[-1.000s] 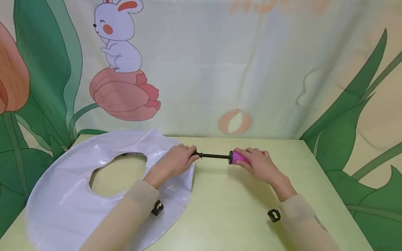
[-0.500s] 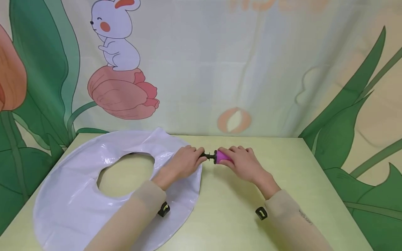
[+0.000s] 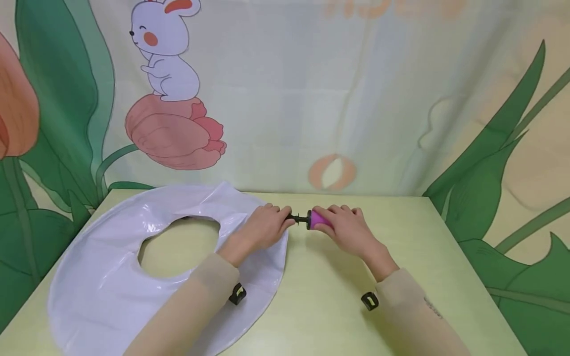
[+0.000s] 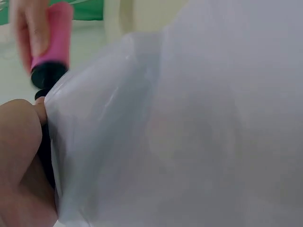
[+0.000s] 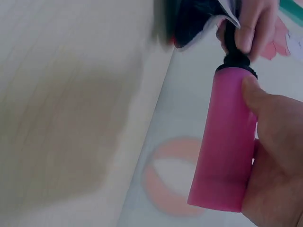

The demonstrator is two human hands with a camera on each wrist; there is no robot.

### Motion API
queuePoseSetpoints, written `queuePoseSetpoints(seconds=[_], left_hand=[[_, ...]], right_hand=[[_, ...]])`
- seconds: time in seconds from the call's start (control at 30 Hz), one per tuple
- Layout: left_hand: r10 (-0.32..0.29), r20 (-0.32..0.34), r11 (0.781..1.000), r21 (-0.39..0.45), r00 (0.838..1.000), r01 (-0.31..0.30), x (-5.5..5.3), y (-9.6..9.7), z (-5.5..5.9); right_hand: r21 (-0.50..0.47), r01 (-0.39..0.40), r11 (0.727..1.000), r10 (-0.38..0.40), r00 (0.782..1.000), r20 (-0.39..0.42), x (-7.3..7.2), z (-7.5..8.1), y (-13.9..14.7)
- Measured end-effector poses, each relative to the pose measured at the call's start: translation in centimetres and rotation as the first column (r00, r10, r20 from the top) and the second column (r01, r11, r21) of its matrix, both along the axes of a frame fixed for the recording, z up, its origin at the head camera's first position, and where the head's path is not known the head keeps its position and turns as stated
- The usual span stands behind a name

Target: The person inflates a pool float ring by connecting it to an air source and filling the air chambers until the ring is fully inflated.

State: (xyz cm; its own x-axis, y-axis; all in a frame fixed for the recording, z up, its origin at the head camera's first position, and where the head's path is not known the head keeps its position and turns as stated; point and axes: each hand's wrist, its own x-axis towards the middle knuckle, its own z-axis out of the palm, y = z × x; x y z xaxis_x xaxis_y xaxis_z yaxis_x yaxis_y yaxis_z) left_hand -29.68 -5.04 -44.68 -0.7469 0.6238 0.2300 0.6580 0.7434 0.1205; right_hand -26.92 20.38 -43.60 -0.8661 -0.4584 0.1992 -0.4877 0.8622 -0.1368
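A pink hand pump (image 5: 225,142) with a black rod and black end lies crosswise between the two hands. My left hand (image 3: 263,227) grips its black end at the right edge of the white inflatable ring (image 3: 102,277); fingers and film hide whether the pump joins the ring. With the right hand (image 3: 349,230) I grip the pink barrel, thumb along its side in the right wrist view. A short length of black rod (image 3: 302,218) shows between the barrel and my left hand. The ring looks wrinkled and only partly filled, and in the left wrist view it covers most of the picture.
Everything rests on a pale yellow-green table (image 3: 329,296). Behind it hangs a printed cloth backdrop (image 3: 267,99) with a rabbit, tulips and leaves. A black buckle-like piece (image 3: 369,300) shows by the right sleeve, another (image 3: 238,293) by the left sleeve.
The right hand has moved left with the barrel, and much less rod shows than a second ago. The left hand and ring have shifted slightly right. Both grips stay.
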Motion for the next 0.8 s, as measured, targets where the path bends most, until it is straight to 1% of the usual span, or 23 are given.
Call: queuePoseSetpoints(seconds=[0.07,0.17,0.23,0.33,0.43,0.5,0.57,0.7,0.8], left_hand=[[0.014,0.004,1.0,0.0,1.0,-0.014,0.0,0.3,0.1],[-0.003,0.032,1.0,0.011,0.999,0.002,-0.1,0.0,0.1],[-0.016,0.055,0.999,0.029,0.998,0.015,-0.3,-0.6,0.1],[-0.034,0.047,0.998,0.047,0.998,0.032,-0.6,-1.7,0.2],[-0.019,0.042,0.999,0.049,0.999,0.017,-0.7,-2.7,0.3],[-0.012,0.037,0.999,0.038,0.999,0.01,-0.7,-2.9,0.3],[-0.023,0.039,0.999,0.026,0.999,0.022,-0.6,-2.5,0.3],[-0.048,0.024,0.999,0.016,0.999,0.047,-0.4,-0.9,0.3],[-0.032,0.026,0.999,0.019,0.999,0.031,-0.2,-0.2,0.1]], right_hand=[[0.014,0.004,1.0,-0.004,1.0,-0.027,0.0,0.1,-1.2],[0.016,-0.005,1.0,0.006,1.0,-0.023,0.1,0.4,-1.6],[0.005,-0.013,1.0,0.013,1.0,-0.009,0.1,0.5,-1.0],[-0.03,-0.01,1.0,0.01,1.0,0.018,0.1,0.8,0.7],[-0.05,0.019,0.999,-0.017,0.999,0.03,0.2,0.7,2.6],[-0.045,0.038,0.998,-0.036,0.999,0.026,0.2,0.6,3.0],[-0.031,0.031,0.999,-0.031,0.999,0.017,0.2,0.4,2.6],[0.004,-0.001,1.0,0.001,1.0,-0.017,0.0,0.2,-0.1],[0.026,-0.002,1.0,0.003,1.0,-0.029,0.0,0.1,-1.6]])
